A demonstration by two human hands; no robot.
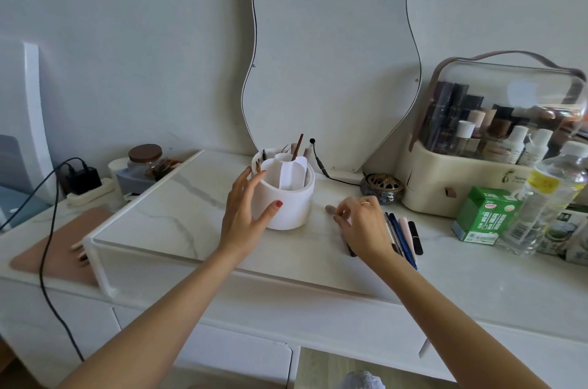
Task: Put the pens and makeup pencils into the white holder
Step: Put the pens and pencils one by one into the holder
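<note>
The white holder [291, 197], round with inner dividers, stands on the marble tabletop and holds several pencils and brushes. My left hand [246, 213] curves open around its left side, thumb against the front wall. To the right, my right hand [362, 225] pinches a beige makeup pencil [331, 209] that lies on the table, its tip poking out to the left. Several pens and pencils [405, 237], blue, pink, black and grey, lie side by side just right of that hand.
A wavy mirror [331, 54] leans on the wall behind the holder. A cosmetics case [477, 172], a green box [485, 213] and a clear bottle [547, 197] crowd the right. A black cable [321, 166] and a small round incense burner [381, 188] sit behind.
</note>
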